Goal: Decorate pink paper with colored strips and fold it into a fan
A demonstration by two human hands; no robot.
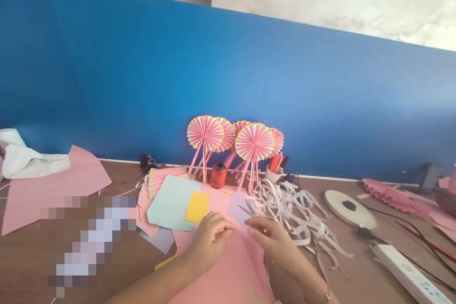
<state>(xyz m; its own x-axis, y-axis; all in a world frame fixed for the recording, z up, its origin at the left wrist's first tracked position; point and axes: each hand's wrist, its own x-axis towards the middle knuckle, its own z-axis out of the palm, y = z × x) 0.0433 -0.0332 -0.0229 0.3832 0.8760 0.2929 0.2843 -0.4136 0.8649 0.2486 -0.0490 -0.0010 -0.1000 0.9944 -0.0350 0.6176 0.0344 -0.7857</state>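
Note:
My left hand (210,241) is over a large pink sheet (235,270), thumb and fingertips pinched together. Whatever they hold is too small to make out. Close by on the right, my right hand (272,237) has its fingers curled toward the thumb; its grip is also too small to make out. A thin yellowish strand (267,266) runs below it. Just beyond the right fingertips are scissor blades (246,209), their handles hidden. Past my left hand lie a yellow paper piece (197,206) and a light-blue sheet (169,204).
Pink pleated paper fans (254,141) on legs stand against the blue partition (178,66). Before them is a red spool (218,175). White curled paper strips (302,213) heap at right, near a round cream disc (349,209) and a power strip (409,268).

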